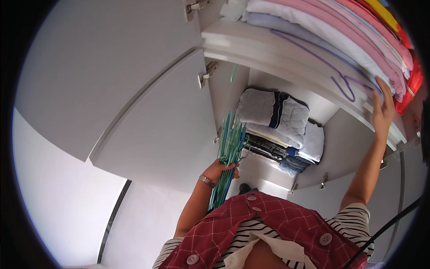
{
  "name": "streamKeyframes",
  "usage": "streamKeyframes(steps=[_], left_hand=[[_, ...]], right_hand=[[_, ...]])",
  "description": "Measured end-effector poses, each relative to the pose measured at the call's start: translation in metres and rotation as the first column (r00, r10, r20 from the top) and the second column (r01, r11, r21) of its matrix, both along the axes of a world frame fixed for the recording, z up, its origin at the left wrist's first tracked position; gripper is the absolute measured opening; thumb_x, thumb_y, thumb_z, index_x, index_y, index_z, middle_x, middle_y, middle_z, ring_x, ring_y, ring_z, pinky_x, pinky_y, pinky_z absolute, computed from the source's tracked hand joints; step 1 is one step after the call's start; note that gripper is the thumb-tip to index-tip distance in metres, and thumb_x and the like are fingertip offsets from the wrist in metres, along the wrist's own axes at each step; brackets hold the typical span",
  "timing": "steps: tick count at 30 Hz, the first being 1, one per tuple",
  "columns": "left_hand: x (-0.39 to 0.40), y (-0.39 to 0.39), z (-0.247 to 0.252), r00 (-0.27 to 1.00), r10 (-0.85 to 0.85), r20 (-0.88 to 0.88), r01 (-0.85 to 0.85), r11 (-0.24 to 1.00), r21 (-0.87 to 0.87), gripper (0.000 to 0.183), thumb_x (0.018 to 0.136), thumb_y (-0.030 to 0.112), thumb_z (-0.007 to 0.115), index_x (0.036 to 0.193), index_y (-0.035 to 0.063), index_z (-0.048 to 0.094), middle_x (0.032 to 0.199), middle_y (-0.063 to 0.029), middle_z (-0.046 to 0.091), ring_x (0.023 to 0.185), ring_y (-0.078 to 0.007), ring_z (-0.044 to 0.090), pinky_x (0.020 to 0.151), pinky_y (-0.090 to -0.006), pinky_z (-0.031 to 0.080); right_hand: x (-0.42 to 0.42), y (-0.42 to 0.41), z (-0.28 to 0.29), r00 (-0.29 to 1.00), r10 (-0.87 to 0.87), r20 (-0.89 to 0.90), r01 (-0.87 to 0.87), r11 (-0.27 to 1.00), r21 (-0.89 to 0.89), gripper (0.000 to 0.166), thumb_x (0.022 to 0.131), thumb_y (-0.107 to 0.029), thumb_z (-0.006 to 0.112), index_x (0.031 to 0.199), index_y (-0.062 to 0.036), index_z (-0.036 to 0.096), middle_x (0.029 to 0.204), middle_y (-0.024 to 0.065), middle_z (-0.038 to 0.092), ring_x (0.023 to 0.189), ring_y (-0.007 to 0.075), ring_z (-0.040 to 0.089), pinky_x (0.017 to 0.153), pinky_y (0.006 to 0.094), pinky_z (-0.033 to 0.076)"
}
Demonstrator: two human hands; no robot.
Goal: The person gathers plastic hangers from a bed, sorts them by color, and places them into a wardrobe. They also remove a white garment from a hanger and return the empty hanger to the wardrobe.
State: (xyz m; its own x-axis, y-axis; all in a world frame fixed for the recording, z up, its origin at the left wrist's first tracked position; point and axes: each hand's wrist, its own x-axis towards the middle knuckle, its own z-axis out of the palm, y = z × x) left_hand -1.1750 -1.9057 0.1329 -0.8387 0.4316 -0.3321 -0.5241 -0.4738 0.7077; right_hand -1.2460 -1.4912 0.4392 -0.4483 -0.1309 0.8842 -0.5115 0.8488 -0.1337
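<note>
A bundle of green and blue clothes hangers [231, 144] is gripped in my left hand [220, 171], in front of the wardrobe's lower compartment. My right hand [384, 107] is raised at the right, fingers spread, by the end of a purple hanger [315, 55]; whether the fingertips touch it I cannot tell. That hanger lies along the edge of the upper shelf [228, 37], its hook hanging over the front, beside a stack of folded pink, white and grey fabrics [322, 30]. Another green hanger part [234, 73] shows just under the shelf.
In the lower compartment lie a folded grey quilted bedding piece [273, 107], a pale pillow-like bundle [311, 141] and dark folded clothes [268, 148]. Wardrobe doors [158, 127] stand open at the left, with metal hinges [206, 74]. A black cable [386, 228] crosses the lower right.
</note>
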Motion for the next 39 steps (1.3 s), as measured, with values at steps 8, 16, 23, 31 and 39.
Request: streamKeyframes(steps=[8,16,23,31,39], left_hand=[[0.011,-0.012,0.023,0.994,0.005,-0.110,0.006,0.995,0.098,0.041,0.076,0.015,0.067,0.107,-0.0072,0.050,0.081,-0.0147,0.063,0.077,-0.0250,0.063,0.077,-0.0417,0.051],[0.016,0.006,0.045,0.971,-0.071,-0.229,0.098,0.989,0.109,0.055,0.073,0.031,0.071,0.108,-0.0057,0.050,0.085,-0.0161,0.062,0.078,-0.0263,0.063,0.074,-0.0389,0.051],[0.026,0.003,0.050,0.962,0.013,-0.271,-0.015,1.000,-0.007,0.072,0.068,0.044,0.072,0.119,0.0001,0.045,0.103,-0.0137,0.059,0.090,-0.0234,0.060,0.080,-0.0347,0.048],[0.018,-0.002,0.036,0.960,0.044,-0.277,-0.038,0.999,0.028,0.056,0.073,0.028,0.069,0.117,0.0009,0.049,0.107,-0.0103,0.059,0.095,-0.0208,0.058,0.085,-0.0326,0.045],[0.011,-0.007,0.043,0.960,0.080,-0.269,-0.095,0.994,-0.044,0.038,0.079,0.013,0.056,0.114,0.0005,0.053,0.105,-0.0092,0.059,0.094,-0.0178,0.057,0.084,-0.0307,0.045]], right_hand=[[0.042,-0.127,-0.169,0.553,0.661,0.507,-0.547,0.747,-0.378,0.052,0.065,-0.017,0.074,0.111,-0.0014,0.054,0.112,0.0149,0.052,0.101,0.0269,0.051,0.087,0.0337,0.040],[0.029,-0.226,-0.219,0.412,0.728,0.548,-0.616,0.666,-0.421,0.087,0.054,-0.040,0.081,0.122,-0.0003,0.044,0.122,0.0195,0.045,0.115,0.0363,0.041,0.098,0.0415,0.031],[0.042,-0.234,-0.204,0.324,0.718,0.616,-0.666,0.636,-0.390,0.071,0.061,-0.042,0.076,0.111,0.0015,0.051,0.108,0.0211,0.052,0.103,0.0380,0.048,0.088,0.0423,0.038],[0.045,-0.238,-0.211,0.318,0.800,0.508,-0.696,0.561,-0.448,0.051,0.068,-0.033,0.072,0.103,0.0010,0.055,0.096,0.0202,0.057,0.091,0.0375,0.054,0.079,0.0430,0.042],[0.049,-0.260,-0.205,0.434,0.819,0.375,-0.655,0.573,-0.493,0.042,0.063,-0.026,0.076,0.091,0.0006,0.059,0.085,0.0178,0.060,0.079,0.0352,0.059,0.069,0.0405,0.047]])
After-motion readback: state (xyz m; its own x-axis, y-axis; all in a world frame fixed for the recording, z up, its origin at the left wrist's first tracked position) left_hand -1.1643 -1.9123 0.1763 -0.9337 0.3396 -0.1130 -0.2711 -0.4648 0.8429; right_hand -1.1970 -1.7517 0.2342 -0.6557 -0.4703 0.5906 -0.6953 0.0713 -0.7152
